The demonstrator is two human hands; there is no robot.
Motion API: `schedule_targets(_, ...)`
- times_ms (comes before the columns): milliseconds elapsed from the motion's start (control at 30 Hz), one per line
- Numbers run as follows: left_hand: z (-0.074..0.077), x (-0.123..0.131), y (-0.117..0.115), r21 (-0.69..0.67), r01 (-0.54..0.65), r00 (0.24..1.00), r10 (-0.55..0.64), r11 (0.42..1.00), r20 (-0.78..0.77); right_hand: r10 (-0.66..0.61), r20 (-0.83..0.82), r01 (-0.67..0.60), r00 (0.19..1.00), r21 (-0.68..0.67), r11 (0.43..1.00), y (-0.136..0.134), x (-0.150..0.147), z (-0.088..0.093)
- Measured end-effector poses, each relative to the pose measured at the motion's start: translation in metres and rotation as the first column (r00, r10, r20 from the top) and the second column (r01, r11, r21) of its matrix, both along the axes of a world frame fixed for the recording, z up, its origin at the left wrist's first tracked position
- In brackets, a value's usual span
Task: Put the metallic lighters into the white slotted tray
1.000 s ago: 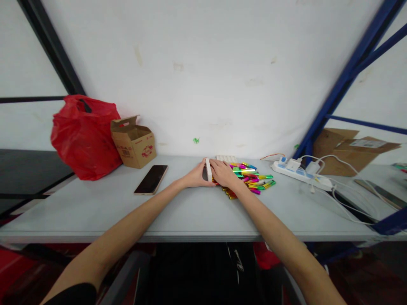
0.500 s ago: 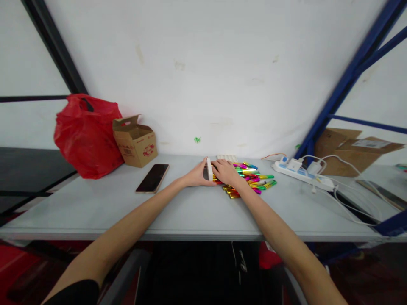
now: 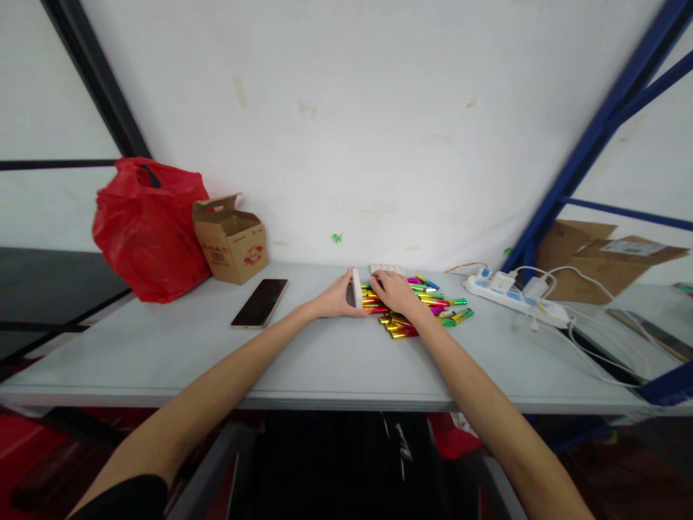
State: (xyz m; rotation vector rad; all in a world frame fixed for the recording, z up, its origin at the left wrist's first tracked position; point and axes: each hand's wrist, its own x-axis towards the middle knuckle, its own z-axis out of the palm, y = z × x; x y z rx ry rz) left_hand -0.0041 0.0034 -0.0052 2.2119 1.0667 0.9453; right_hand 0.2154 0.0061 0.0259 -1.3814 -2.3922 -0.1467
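Note:
My left hand (image 3: 334,297) is closed around a white, shallow tray-like piece (image 3: 357,288), which stands on its edge on the table, its kind unclear. Beside it, to the right, lies a loose pile of shiny, slim sticks (image 3: 398,333) in gold, red, green and pink; their exact kind does not show. Several gold and red ones reach up to the white piece. Over the pile, my right hand (image 3: 397,292) has its fingers bent down and drawn together at its upper left; what they grip is too small to make out. Behind that hand is a white slotted tray (image 3: 388,269).
On the grey table (image 3: 325,368), a phone (image 3: 260,302) lies left of my hands. Further left stand an open cardboard box (image 3: 232,242) and a red plastic bag (image 3: 150,231). A white power strip (image 3: 517,298) with cables and a brown cardboard piece (image 3: 574,263) are at the right.
My right hand has shifted slightly right, away from the white piece, uncovering more sticks beside it. My left hand stays in place around the white piece.

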Motion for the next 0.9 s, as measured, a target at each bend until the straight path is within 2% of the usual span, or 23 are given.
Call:
schedule_targets(100, 0.001, 0.0, 0.0, -0.005, -0.008, 0.997, 0.007, 1.0, -0.07, 0.075, 0.026, -0.075, 0.997, 0.022, 0.997, -0.008, -0.015, -0.002)
schedule_targets(267, 0.002, -0.002, 0.003, -0.004, 0.074, 0.997, -0.074, 0.997, -0.009, 0.095, 0.125, -0.096, 0.988, 0.004, 0.995, -0.015, -0.03, -0.005)
schedule_targets(533, -0.002, -0.003, 0.005, 0.004, 0.07, 0.997, -0.07, 0.998, 0.033, 0.048, 0.14, -0.047, 0.989, -0.006, 0.999, -0.012, -0.028, -0.004)
schedule_targets(900, 0.006, -0.011, 0.002, -0.017, 0.053, 0.998, -0.053, 0.998, 0.036, 0.029, 0.127, -0.029, 0.991, -0.005, 1.0, -0.007, -0.019, -0.005)
